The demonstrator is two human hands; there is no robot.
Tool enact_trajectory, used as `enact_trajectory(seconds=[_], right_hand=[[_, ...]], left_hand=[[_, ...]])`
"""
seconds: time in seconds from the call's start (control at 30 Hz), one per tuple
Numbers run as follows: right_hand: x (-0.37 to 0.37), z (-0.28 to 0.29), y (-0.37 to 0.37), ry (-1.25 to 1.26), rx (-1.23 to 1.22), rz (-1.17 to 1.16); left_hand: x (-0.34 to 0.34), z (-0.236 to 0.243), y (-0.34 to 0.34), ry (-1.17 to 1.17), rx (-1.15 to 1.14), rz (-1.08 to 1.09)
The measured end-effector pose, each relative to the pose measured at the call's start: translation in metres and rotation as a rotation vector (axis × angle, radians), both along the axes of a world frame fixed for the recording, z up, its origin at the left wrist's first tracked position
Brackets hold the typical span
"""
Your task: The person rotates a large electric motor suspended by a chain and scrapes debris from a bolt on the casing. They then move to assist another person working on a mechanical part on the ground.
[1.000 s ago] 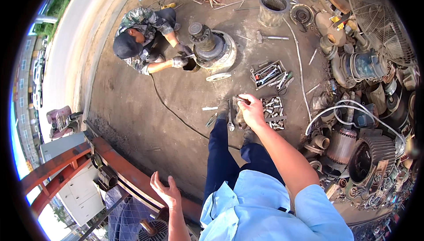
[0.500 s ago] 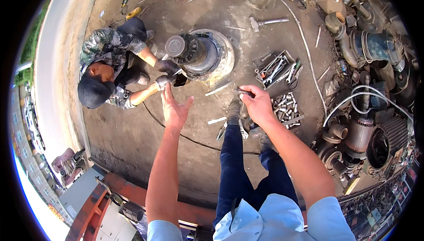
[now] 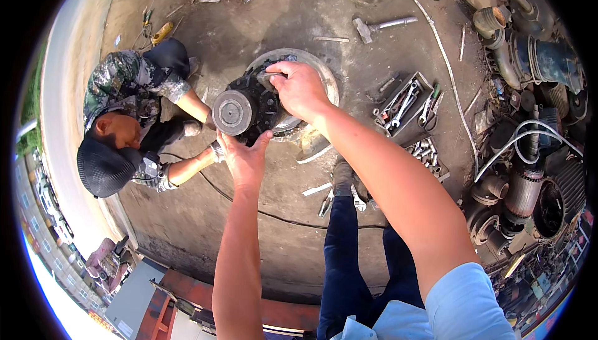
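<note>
A dark, greasy motor part (image 3: 252, 106) with a round grey shaft end (image 3: 232, 112) stands on a round metal base (image 3: 317, 78) on the concrete floor. My left hand (image 3: 245, 158) presses against the near side of the part with its fingers spread. My right hand (image 3: 300, 89) grips the top of the part, holding a small grey metal piece (image 3: 269, 78) against it. A crouching person in a camouflage shirt and dark cap (image 3: 121, 134) sits to the left with both hands low beside the part.
A tray of wrenches (image 3: 408, 100) and a box of bolts (image 3: 423, 152) lie to the right. A hammer (image 3: 377, 26) lies beyond the base. Loose wrenches (image 3: 327, 200) rest by my feet. Old motors and hoses (image 3: 529, 178) crowd the right side. A black cable (image 3: 274, 214) crosses the floor.
I have leaned forward over the motor part. Both my hands moved from mid-air onto it, the left against its near side and the right onto its top.
</note>
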State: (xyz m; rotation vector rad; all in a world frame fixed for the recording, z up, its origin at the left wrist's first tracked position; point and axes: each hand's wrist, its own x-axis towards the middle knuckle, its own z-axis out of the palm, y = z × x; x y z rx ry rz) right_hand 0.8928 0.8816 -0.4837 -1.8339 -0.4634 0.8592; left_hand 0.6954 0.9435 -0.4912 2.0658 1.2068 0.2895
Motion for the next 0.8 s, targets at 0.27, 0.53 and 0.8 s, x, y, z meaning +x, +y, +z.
enact_trajectory(seconds=[0.27,0.53,0.8], right_hand=[[-0.06,-0.021,-0.035,-0.207,0.186,-0.146],[0.001,-0.033,-0.005,-0.072,0.07,-0.019],[-0.021,-0.045,-0.023,-0.024,0.164,0.026]], left_hand=[[0.0,0.005,-0.002,0.064,0.146,-0.049],[-0.007,-0.012,0.007,-0.128,-0.057,-0.078],[-0.015,-0.001,0.031,-0.106,-0.242,-0.156]])
